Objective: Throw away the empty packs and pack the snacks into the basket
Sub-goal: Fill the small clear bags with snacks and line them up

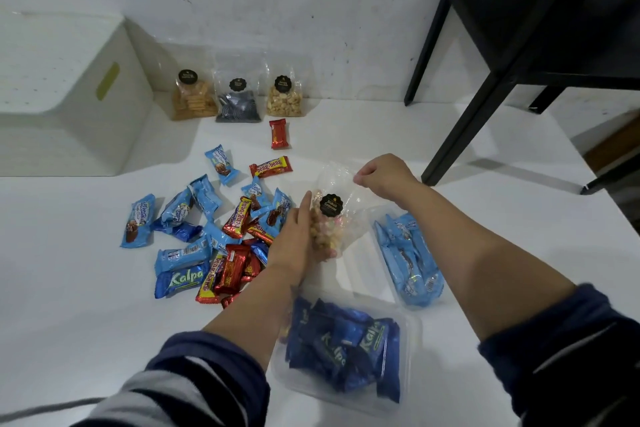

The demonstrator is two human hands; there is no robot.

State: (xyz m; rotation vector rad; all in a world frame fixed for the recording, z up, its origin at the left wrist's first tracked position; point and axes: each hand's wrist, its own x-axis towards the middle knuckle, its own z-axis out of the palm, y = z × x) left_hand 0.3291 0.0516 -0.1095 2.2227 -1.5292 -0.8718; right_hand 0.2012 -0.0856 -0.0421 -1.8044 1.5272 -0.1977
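Note:
A clear bag of small biscuits (332,218) with a black round label is held upright above the table. My left hand (294,239) cups its lower side and my right hand (384,173) pinches its top edge. Left of it lies a heap of blue and red snack bars (214,229). A clear tray with dark blue Kalpa packs (346,347) sits in front, and a clear tray with light blue packs (408,256) sits to the right. A white basket (69,97) stands at the back left.
Three clear snack bags (239,94) lean on the wall behind. A single red bar (278,133) lies near them. A black metal shelf frame (519,45) stands at the back right. The table's right edge (602,184) runs close to the shelf leg.

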